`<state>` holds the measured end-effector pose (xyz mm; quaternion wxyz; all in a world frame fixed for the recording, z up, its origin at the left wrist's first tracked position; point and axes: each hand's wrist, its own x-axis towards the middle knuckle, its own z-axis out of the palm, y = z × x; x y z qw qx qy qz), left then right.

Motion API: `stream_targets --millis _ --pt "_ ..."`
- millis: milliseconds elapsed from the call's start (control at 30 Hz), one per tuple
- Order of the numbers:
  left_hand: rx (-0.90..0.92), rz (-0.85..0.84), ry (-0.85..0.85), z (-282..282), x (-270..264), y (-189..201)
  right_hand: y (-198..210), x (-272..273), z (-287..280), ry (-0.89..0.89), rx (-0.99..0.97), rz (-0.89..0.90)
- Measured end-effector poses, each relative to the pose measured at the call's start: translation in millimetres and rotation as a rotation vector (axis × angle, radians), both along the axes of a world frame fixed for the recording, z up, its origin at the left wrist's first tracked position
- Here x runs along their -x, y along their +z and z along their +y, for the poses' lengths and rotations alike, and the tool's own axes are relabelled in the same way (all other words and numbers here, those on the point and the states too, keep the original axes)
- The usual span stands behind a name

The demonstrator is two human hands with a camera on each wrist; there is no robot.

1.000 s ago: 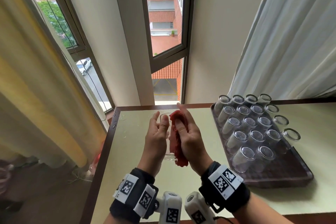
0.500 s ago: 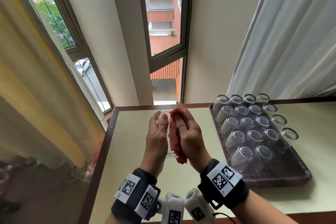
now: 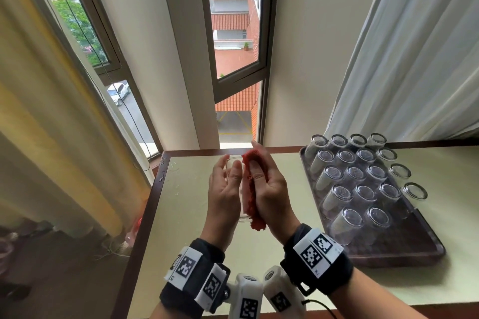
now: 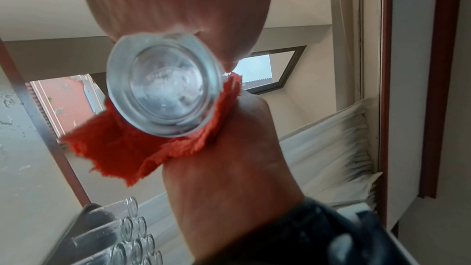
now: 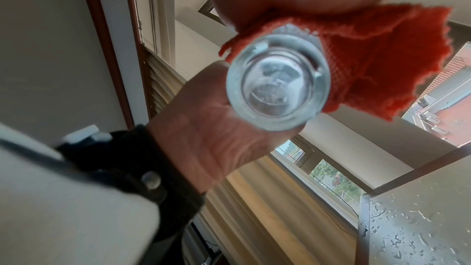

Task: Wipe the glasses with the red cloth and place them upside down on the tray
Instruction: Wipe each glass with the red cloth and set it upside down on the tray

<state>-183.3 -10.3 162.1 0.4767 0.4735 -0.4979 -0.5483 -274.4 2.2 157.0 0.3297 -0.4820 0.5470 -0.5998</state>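
Note:
A clear glass [image 3: 234, 163] is held upright above the table between both hands. My left hand [image 3: 230, 173] grips its left side, thumb toward me. With my right hand [image 3: 267, 176] I hold the red cloth [image 3: 255, 202] wrapped against the glass's right side, thumb lying on the cloth. Both wrist views look at the thick base of the glass [image 4: 163, 88] [image 5: 277, 84], with the cloth [image 4: 122, 148] [image 5: 382, 57] bunched beside it. A dark tray [image 3: 404, 254] on the right carries several glasses [image 3: 355, 176] standing upside down in rows.
The pale table [image 3: 181, 215] has a dark wooden edge [image 3: 153, 194] on the left, with a drop to the floor beyond. Water drops lie on the tabletop [image 5: 420, 229]. Windows and curtains stand behind the table.
My right hand with the cloth has shifted slightly against the glass. My left hand keeps its grip. The hands stay in about the same place over the table.

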Motion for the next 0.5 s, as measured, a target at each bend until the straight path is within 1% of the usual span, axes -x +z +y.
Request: stream_targets --millis 133,300,400,500 --pt "0.022 0.005 -0.012 -1 -2 1 -2 -1 -2 0.006 -0.029 0.008" --pt "-0.033 0.052 -0.071 2 5 -2 4 2 -10 0.049 -0.055 -0.047" --pt "-0.017 0.006 -0.033 -3 6 -5 1 0 -9 0.015 -0.041 -0.052" --pt "-0.017 0.012 -0.029 -8 2 -7 -6 -2 -7 -0.023 -0.012 -0.001"
